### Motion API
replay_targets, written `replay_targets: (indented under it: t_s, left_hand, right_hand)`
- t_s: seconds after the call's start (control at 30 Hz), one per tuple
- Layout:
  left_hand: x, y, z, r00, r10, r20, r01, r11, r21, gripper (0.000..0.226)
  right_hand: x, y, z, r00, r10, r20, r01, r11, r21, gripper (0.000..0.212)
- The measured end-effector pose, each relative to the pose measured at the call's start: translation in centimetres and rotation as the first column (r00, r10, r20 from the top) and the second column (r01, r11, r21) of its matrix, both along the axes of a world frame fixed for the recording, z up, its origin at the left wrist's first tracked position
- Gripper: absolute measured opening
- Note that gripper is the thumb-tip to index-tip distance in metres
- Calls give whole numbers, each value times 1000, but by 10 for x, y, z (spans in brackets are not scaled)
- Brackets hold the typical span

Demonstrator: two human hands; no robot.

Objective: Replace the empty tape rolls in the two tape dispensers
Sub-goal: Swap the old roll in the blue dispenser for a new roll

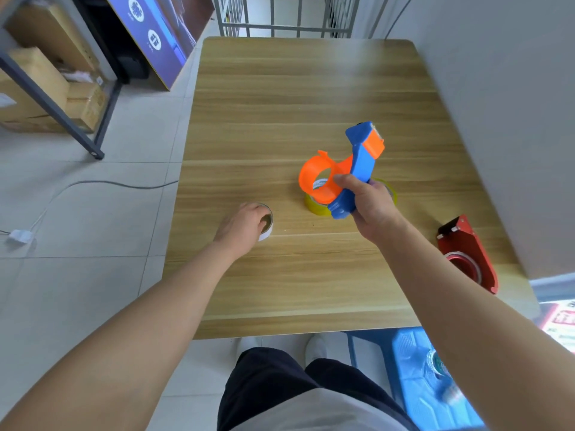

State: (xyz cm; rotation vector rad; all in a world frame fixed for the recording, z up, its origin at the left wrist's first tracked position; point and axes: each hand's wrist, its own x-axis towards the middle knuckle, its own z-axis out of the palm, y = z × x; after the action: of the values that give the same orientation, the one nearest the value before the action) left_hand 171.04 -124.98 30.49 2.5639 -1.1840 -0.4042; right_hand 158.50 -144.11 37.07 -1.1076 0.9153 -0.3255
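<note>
My right hand [368,202] grips the handle of a blue and orange tape dispenser [357,157], held tilted above the wooden table [280,88]; its orange hub looks bare. Two yellowish tape rolls lie on the table behind it, one [317,206] under the hub and one [389,189] mostly hidden by my hand. My left hand [242,225] rests on a white empty roll core [267,227] lying flat near the table's left side, fingers curled over it. A red tape dispenser [466,253] lies on its side at the table's right edge.
A grey wall runs along the table's right side. A blue plastic stool [429,384] with a tape roll on it stands at my lower right. Metal shelving with cardboard boxes [46,88] is at the left, and a cable lies on the tiled floor.
</note>
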Motion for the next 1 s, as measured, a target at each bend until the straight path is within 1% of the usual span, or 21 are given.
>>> replay_targets:
  t_s: [0.07,0.13,0.2,0.27,0.4,0.47,0.6,0.73,0.9,1.0]
  left_hand:
    - [0,-10,14,999,33,12,-32,994,-105,25]
    - [-1,-22,28,998,58,-25,-61,984,-168,23]
    - [-4,-36,39,997,55,-60,-66,978,-196,24]
    - [-9,-52,43,997,34,-72,-48,979,-199,25]
    - [-21,-85,35,991,-31,-131,13,990,-137,21]
    - [-26,-101,26,986,-57,-159,41,994,-101,20]
    - [-29,-125,6,984,-77,-163,63,994,-87,20]
    - [-28,-147,-15,985,-132,-111,129,991,-25,21]
    - [-33,-164,-36,988,-140,-68,148,981,125,27]
    - [-36,-167,-42,993,-108,-52,115,982,149,22]
  right_hand:
    - [1,-1,0,1000,1,-5,-2,1000,-15,29]
    - [0,-5,1,1000,-12,-20,11,999,-50,37]
    - [-5,-10,0,999,-34,-18,33,997,-74,47]
    - [-12,-17,0,999,-48,-12,47,995,-92,50]
    - [-30,-35,-3,997,-81,-9,80,993,-90,35]
    - [-38,-45,-4,995,-97,-14,95,991,-95,31]
    - [-51,-63,-7,990,-128,-60,120,986,-117,38]
    - [-63,-76,-18,985,-148,-93,137,984,-115,48]
    - [-73,-90,-33,980,-157,-123,142,982,-123,41]
    - [-77,-95,-39,979,-147,-138,129,983,-133,45]
